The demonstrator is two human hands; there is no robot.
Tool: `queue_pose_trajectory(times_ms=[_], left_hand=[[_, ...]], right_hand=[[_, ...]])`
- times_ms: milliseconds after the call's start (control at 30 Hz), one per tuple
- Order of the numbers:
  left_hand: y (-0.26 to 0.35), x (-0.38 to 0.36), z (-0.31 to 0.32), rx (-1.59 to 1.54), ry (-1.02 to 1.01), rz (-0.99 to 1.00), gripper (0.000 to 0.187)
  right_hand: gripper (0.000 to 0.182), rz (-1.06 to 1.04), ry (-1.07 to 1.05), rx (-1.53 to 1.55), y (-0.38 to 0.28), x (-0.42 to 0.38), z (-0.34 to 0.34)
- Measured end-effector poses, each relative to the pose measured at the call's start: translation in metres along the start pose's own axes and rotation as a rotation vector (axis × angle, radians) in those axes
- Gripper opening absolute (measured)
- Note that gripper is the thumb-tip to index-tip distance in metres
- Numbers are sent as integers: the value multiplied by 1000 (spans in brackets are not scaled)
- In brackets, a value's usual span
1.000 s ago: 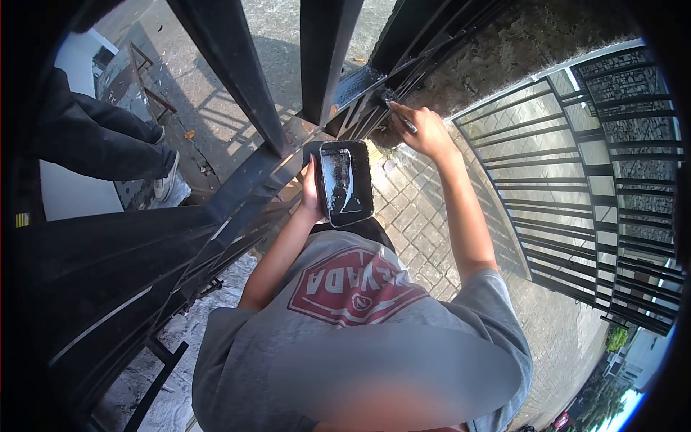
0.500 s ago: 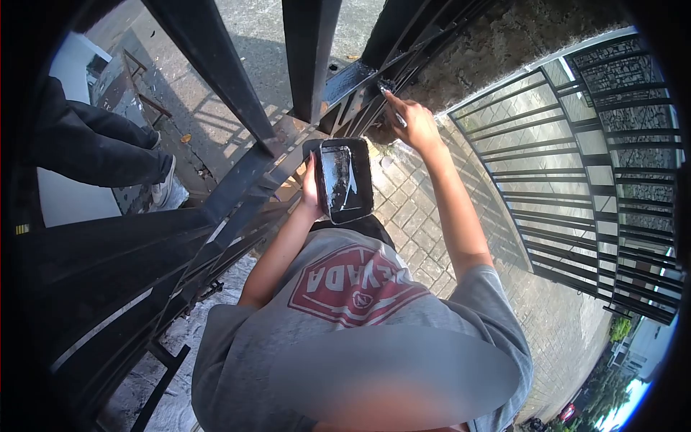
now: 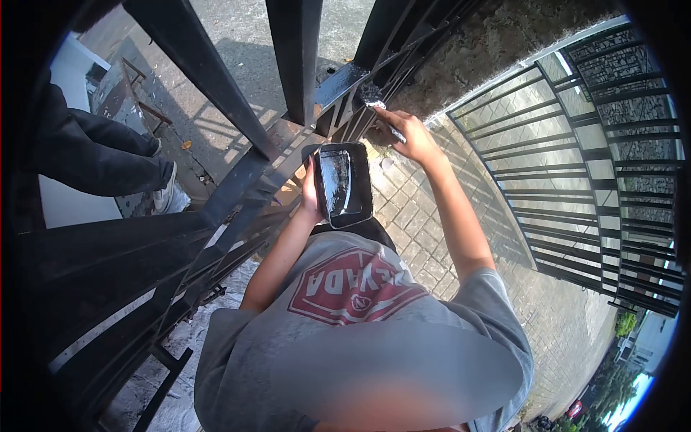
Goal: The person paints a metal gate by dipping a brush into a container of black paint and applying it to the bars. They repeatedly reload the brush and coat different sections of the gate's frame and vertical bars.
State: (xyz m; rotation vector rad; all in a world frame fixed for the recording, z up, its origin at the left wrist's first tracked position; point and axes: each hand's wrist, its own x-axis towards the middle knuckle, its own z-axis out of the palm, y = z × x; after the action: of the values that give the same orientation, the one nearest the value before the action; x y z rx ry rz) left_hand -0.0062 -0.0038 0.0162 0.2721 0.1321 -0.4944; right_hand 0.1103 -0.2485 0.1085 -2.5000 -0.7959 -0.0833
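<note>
My left hand (image 3: 311, 196) grips the side of a black rectangular paint tray (image 3: 366, 189) held at my waist. Glossy dark paint (image 3: 335, 180) lies inside it, with pale reflections on the surface. Out ahead, my right hand (image 3: 414, 138) is closed around a paintbrush (image 3: 373, 104), index finger stretched along it. The dark bristles are against or very near the lower rail (image 3: 341, 83) of a black metal fence, where the paint looks wet and shiny. Most of the brush handle is hidden by the hand.
Upright black fence bars (image 3: 296, 61) stand close in front and to the left. Beyond them a person in dark trousers (image 3: 119, 155) stands near a wall. A black barred gate (image 3: 547, 173) is at right, over brick paving (image 3: 414, 216). A rough stone strip (image 3: 461, 68) borders the fence.
The brush and my right hand have moved slightly left and nearer to me along the rail. My left hand still holds the tray, and the reflections on its paint look different.
</note>
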Motion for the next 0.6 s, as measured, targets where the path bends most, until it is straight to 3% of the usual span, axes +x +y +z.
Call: queue_pose_trajectory(times_ms=[133,333,367,467,567,600], left_hand=[[1,-2,-12,42,-41,19,81],[-1,-2,-17,57,-16,34,82],[-2,-1,-16,55,-23,32,82],[-8,5,-28,57,27,73,83],[-10,4,-32,47,40,64,83],[-9,4,-31,48,41,61,83]], right_hand=[[35,137,295,155,1,-1,-1],[34,424,497,351,6,3,33],[33,259,532,192,6,0,41],[31,92,433,111,-6,-2,51],[31,197,534,162,3,-3,51],[32,256,459,153,-3,-3,46]])
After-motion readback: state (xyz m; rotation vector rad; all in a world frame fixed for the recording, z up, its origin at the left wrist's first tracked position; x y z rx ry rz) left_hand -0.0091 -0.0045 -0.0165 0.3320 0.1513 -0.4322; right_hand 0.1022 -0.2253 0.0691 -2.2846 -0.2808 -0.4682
